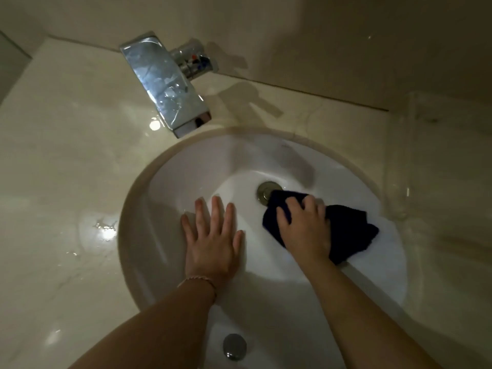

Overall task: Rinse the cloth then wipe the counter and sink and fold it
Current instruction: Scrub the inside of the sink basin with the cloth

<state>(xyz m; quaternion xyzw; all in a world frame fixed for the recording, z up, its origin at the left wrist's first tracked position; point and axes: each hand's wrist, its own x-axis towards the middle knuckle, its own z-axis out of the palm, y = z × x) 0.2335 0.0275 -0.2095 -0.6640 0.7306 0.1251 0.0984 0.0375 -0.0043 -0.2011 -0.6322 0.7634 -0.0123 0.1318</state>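
- Nearest to me, low on the front wall of the sink [170, 209], sits a small round metal overflow fitting [234, 346], between my two forearms.
- My right hand [303, 227] presses down on the dark cloth [351, 230], fingers curled over its bunched upper edge, so this grip is closed around the fabric.
- That cloth lies inside the white basin, right of centre, its far corner touching the metal drain [265, 193] and its loose end trailing toward the basin's right side.
- My left hand [213, 241] lies flat on the basin's left slope, fingers straight and spread, holding nothing; this grip is fully spread.
- On my left wrist is a thin bracelet [198, 280].
- Around the basin runs the glossy pale worktop [66, 161], with wet patches shining on its left side.
- Beyond the basin's far rim, a flat chrome faucet [165, 83] reaches out from the wall toward the sink.
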